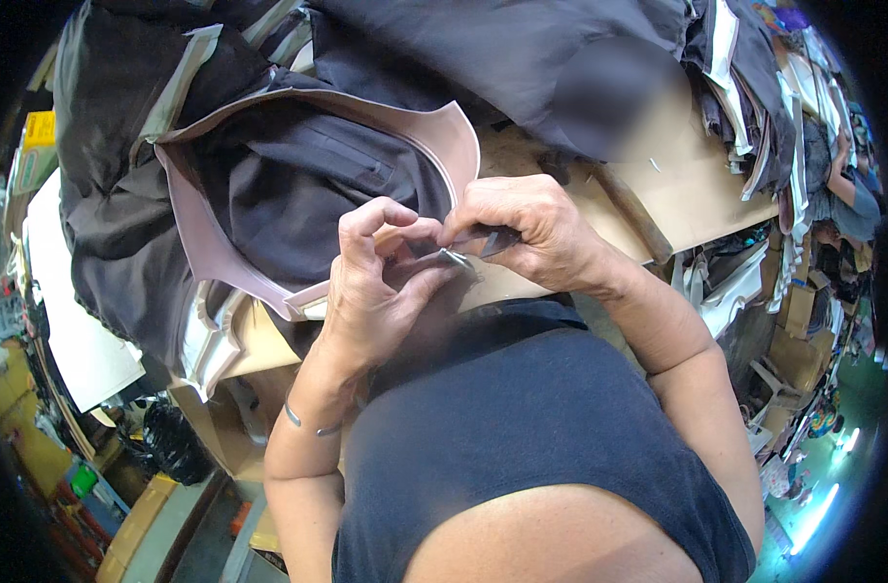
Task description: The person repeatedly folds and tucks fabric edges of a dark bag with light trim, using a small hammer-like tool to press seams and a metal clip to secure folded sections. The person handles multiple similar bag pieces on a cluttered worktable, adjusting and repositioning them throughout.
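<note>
A pair of dark trousers (298,175) lies on the work table, its waist spread into a wide loop with a pinkish waistband lining (187,219) turned outward. At the loop's near side, my left hand (371,277) is closed, thumb and fingers pinching the waistband edge. My right hand (531,228) meets it from the right, closed around a small dark pointed tool (499,240) whose exact kind is unclear. Between the fingertips of both hands shows a small shiny metal piece (454,257). My fingers partly hide the cloth there.
More dark garments (483,49) are heaped across the far side of the table (726,189). A wooden stick (633,212) lies right of my hand. Stacked garments with white strips (735,78) hang at the right edge. White sheets (85,311) stand at left; another person (842,185) is far right.
</note>
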